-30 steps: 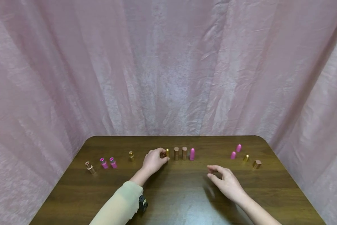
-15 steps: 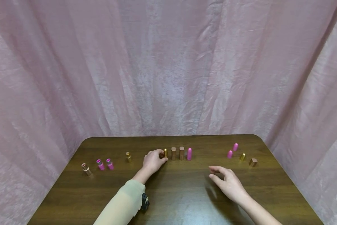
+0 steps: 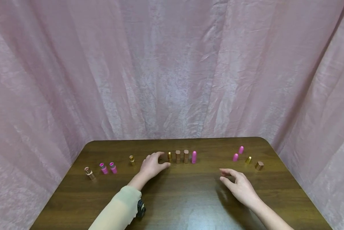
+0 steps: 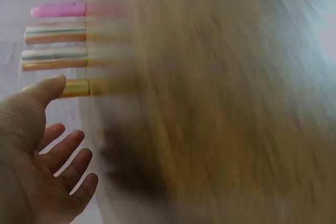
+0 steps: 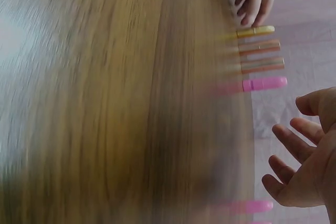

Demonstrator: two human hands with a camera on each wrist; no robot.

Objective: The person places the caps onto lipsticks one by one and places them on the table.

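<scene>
A gold lipstick tube (image 3: 170, 157) stands upright at the left end of a row. Beside it are two rose-gold square lipstick tubes (image 3: 178, 157) and a pink lipstick tube (image 3: 194, 157). My left hand (image 3: 152, 165) is just left of the gold tube, thumb and fingers spread apart with nothing between them. In the left wrist view its thumb (image 4: 51, 88) overlaps part of the gold lipstick (image 4: 77, 88). My right hand (image 3: 240, 187) hovers over the table to the right, fingers loosely bent and holding nothing. The pink lipstick (image 5: 265, 83) is beyond its fingertips in the right wrist view.
Uncapped lipstick bases stand at the left: a rose-gold one (image 3: 89, 172), two pink ones (image 3: 113, 167) and a gold one (image 3: 132, 160). At the right are two pink caps (image 3: 235, 157), a gold cap (image 3: 248, 160) and a rose-gold cap (image 3: 259, 165). A pink curtain (image 3: 172, 70) hangs behind the table.
My left hand has let go of the gold lipstick and drawn slightly left, its fingers spreading. The lipstick stays standing in the row. My right hand has shifted a little to the right.
</scene>
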